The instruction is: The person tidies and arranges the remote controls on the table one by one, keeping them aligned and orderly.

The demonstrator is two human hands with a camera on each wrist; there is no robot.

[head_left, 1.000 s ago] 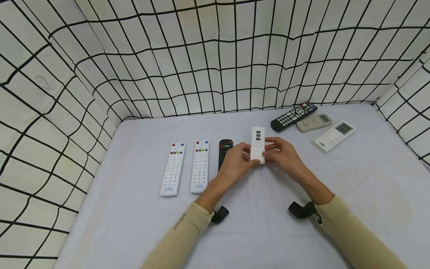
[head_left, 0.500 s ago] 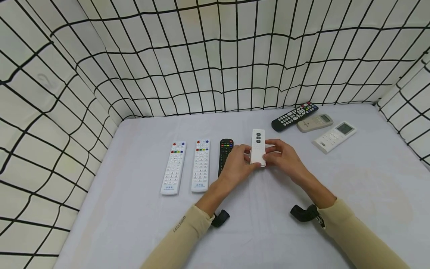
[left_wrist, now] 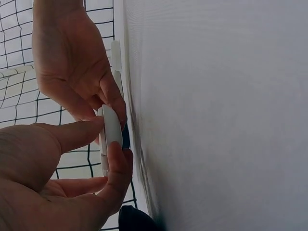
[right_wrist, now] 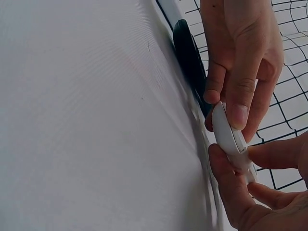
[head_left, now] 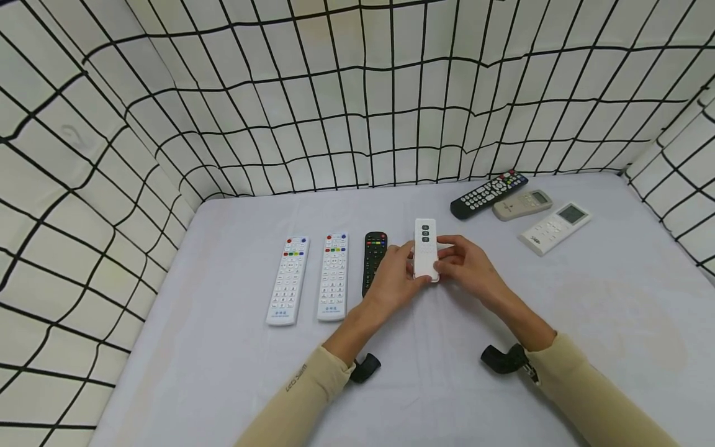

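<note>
Both hands hold a small white remote control (head_left: 426, 248) with three dark buttons near its top, face up over the table. My left hand (head_left: 393, 273) pinches its left side, thumb along the lower end. From the right, my right hand (head_left: 468, 266) pinches the lower right edge between thumb and fingers. In the left wrist view the remote's rounded end (left_wrist: 112, 126) shows edge-on between the two hands. The right wrist view also shows the white remote (right_wrist: 227, 132) gripped by fingers from both sides. A black remote (head_left: 371, 261) lies beside the left hand, partly hidden by it.
Two long white remotes (head_left: 288, 282) (head_left: 333, 279) lie side by side on the left of the white table (head_left: 436, 385). At the back right are a black remote (head_left: 488, 194), a beige remote (head_left: 522, 205) and a white remote with a screen (head_left: 555, 228). Black netting (head_left: 365, 115) surrounds the table.
The hands and the white remote have come slightly nearer the person. Both hands keep their hold, and the other remotes stay put.
</note>
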